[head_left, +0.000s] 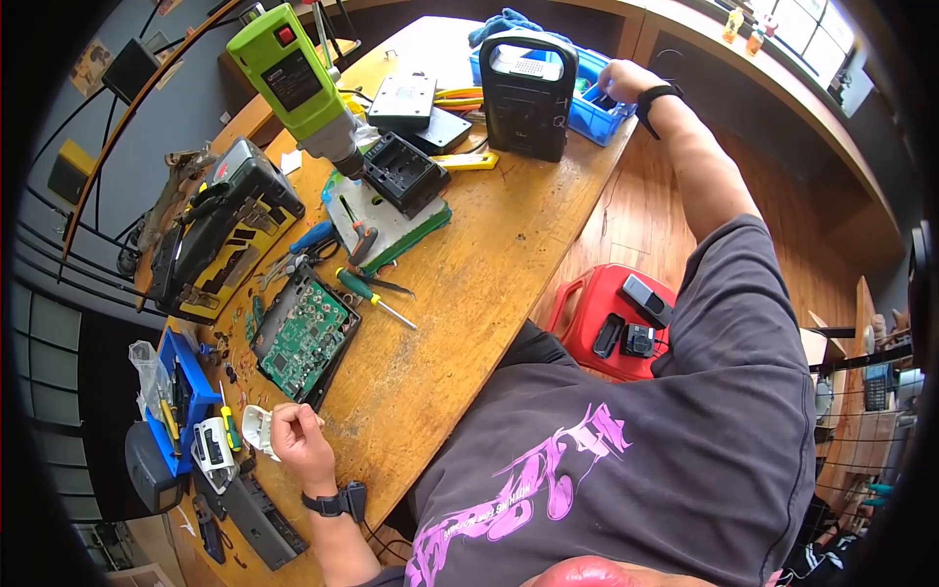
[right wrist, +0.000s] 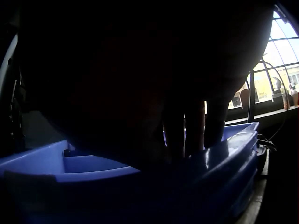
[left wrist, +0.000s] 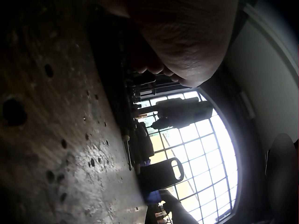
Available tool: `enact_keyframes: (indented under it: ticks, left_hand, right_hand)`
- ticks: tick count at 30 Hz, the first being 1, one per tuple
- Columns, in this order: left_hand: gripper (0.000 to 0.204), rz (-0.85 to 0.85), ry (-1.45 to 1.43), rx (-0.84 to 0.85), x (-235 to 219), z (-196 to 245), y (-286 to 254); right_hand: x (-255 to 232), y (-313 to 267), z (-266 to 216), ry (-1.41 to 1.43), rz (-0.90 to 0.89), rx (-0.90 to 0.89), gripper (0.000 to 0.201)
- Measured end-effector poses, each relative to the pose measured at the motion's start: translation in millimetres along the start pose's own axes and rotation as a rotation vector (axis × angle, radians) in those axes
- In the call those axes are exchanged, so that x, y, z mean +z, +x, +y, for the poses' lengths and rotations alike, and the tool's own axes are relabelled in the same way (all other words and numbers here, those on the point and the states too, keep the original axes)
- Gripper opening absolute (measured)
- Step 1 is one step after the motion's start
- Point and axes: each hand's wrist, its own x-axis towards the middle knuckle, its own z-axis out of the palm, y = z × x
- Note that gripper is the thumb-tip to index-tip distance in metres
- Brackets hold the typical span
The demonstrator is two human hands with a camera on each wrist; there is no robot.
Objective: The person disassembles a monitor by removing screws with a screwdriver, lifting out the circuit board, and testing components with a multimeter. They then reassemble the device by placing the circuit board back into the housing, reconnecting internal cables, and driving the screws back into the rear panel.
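Note:
My left hand [head_left: 296, 436] rests on the wooden bench [head_left: 469, 284] near its front edge. Its fingers are curled into a fist and I see nothing in them. A white plastic part [head_left: 256, 429] lies right against its knuckles. A green circuit board [head_left: 305, 338] in a black shell sits just beyond it. My right hand [head_left: 620, 79] reaches far across into a blue bin [head_left: 599, 117]. In the right wrist view its fingers [right wrist: 196, 126] point straight down behind the blue bin's rim [right wrist: 140, 172], and their tips are hidden.
A green drill press [head_left: 298, 83] and a black-and-yellow tool case [head_left: 220, 240] stand at the left. A black handled box [head_left: 528, 93] sits beside the bin. Screwdrivers [head_left: 377, 296] lie mid-bench. A small blue tray [head_left: 186, 391] holds tools. A red stool [head_left: 611, 323] stands below the bench edge.

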Motion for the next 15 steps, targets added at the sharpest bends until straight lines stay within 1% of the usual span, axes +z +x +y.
enact_keyframes:
  ticks: [2,3,5,7,9,10,11,13,14,15]
  left_hand:
    - [0.019,0.009,-0.006,0.012,-1.6,-4.4,-0.2]
    - [0.019,0.01,-0.004,0.007,-2.3,-5.6,-1.2]
    - [0.019,0.016,-0.004,0.0,-1.1,-7.3,0.1]
    - [0.019,0.01,0.014,-0.005,-1.2,-6.6,-0.7]
    - [0.019,0.004,0.02,-0.011,-0.3,-5.0,-0.9]
    - [0.019,-0.004,0.027,-0.007,0.0,-4.4,0.1]
    - [0.019,-0.004,0.026,-0.008,0.4,-3.9,0.4]
    - [0.019,-0.007,0.023,-0.004,0.8,-2.8,-0.5]
    - [0.019,-0.003,0.025,-0.003,0.5,-2.1,-0.4]
    - [0.02,-0.004,0.042,0.001,-0.4,-1.2,-0.6]
  right_hand:
    - [3.4,3.3,4.8,-0.113,-0.104,0.076,0.022]
    - [5.4,5.0,6.1,-0.113,-0.102,0.076,0.022]
    - [7.8,8.7,4.9,-0.186,-0.171,-0.048,0.024]
    - [10.4,12.0,-0.3,-0.203,-0.184,-0.041,0.024]
    - [4.2,4.6,-11.8,-0.313,-0.18,-0.072,0.02]
    - [-0.2,0.2,-20.8,-0.348,-0.194,-0.048,0.02]
    - [1.8,1.5,-16.9,-0.348,-0.194,-0.047,0.02]
    - [2.9,7.1,-9.8,-0.39,-0.206,-0.111,0.02]
    - [0.0,8.8,-9.3,-0.39,-0.204,-0.115,0.02]
    - [-2.3,9.3,-8.2,-0.458,-0.199,-0.168,0.02]
